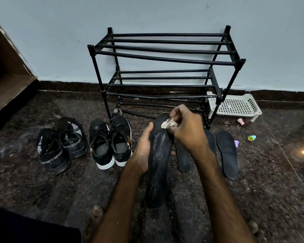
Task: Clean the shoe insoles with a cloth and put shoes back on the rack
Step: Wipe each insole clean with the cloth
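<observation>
Insole (158, 165): black, held up off the floor (42, 190) in front of the person, toe end pointing away toward the rack, pale streaks along its upper face.
Left hand (144, 148): grips the insole's left edge about midway, thumb on top, fingers wrapped beneath.
Right hand (186, 130): fingers bunched round a crumpled white cloth (168, 124), pressing it onto the insole near the toe end.
Hands together: close, both on the one insole, right hand farther from the person than the left.
Rack (165, 58): black, bar shelves, against the pale blue wall (60, 41), just behind the hands; no shoes on the shelves in view.
Laced shoes (111, 142): black pair with white soles, side by side on the floor left of the hands, touching the rack's front left leg.
Sport shoes (60, 146): black pair with white lettering, further left, one overlapping the other.
Middle insole (182, 158): flat on the floor, partly hidden behind the right wrist.
Right insole (227, 155): flat on the floor right of the forearm, apart from the middle one.
Tray (235, 106): white, perforated, on the floor beside the rack's right legs.
Small items: pink piece (240, 121) and green-yellow piece (251, 138) on the floor near the tray; too small to tell what they are.
</observation>
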